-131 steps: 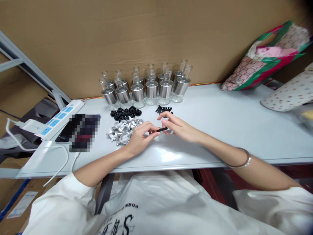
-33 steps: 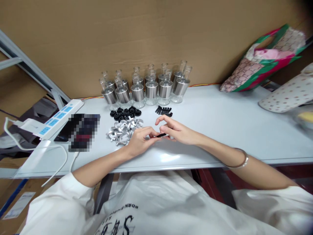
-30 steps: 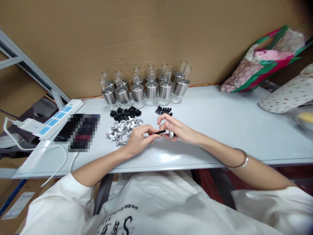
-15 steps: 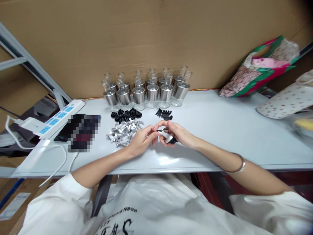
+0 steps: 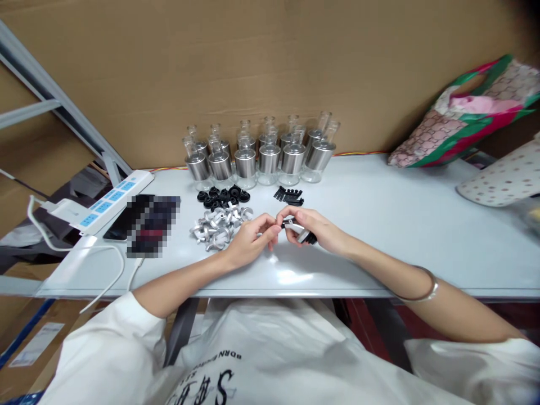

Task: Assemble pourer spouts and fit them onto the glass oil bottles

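Silver spouts lie heaped, too tangled to count, below roughly ten black caps, with twelve bottles behind. The left hand is nearly pinched, its grip unclear; the right hand holds one silver spout above the surface, freshly tipped, black base low.

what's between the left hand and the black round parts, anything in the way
Yes, the pile of silver parts lies on the table between the left hand and the black round parts; reaching over it looks possible.
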A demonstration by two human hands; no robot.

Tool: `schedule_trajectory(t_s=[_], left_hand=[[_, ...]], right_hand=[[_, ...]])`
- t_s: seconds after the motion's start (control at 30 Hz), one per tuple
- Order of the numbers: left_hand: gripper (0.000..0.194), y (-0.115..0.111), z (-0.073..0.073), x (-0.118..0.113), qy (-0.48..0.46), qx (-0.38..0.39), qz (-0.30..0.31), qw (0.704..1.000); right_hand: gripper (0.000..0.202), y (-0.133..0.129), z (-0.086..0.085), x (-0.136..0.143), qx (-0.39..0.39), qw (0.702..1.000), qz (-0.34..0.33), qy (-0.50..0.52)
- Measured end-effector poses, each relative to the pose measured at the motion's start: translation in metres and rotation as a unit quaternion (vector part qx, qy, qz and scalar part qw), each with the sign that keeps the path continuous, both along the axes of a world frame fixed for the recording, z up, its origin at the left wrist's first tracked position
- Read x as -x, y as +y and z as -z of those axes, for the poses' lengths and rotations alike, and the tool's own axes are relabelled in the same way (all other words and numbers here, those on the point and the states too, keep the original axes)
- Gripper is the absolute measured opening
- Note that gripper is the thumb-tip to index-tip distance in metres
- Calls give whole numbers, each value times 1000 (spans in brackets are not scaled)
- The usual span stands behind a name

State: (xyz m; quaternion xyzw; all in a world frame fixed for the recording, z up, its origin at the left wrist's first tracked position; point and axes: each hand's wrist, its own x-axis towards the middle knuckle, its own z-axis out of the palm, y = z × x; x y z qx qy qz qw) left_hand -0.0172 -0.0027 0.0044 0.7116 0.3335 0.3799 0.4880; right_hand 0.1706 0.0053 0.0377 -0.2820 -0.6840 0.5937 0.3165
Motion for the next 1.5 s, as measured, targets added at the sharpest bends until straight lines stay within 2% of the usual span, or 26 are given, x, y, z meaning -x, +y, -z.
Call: schedule_trajectory(t_s=[0.23,0.53,0.73,0.87,1.0,1.23,1.37,1.5], left_hand=[[35,-2,-1,0,3,1,26,1000],[32,-3,-2,0,22,-15,26,999],[29,-3,-3,1,12,-13,42,999],[28,-3,-1,1,14,-16,42,999],[29,-4,-1,0,25,-14,38,999],[27,-4,-1,1,28,-9,41,999],[26,-5,0,0,30,-11,46,998],[26,-5,0,0,35,-14,55,998]], right_hand=[[51,-3,-4,-1,-29,1000,0,-6],[34,-6,-6,-4,-117,992,7,-56],[20,-4,0,0,-85,994,56,-29],[23,-1,3,1,-54,996,70,-26],[20,-1,2,1,-66,995,70,-10],[38,-5,-4,-3,-51,996,73,-2],[42,-8,-3,-2,-78,994,72,-13],[30,-8,0,3,-143,979,132,-59]])
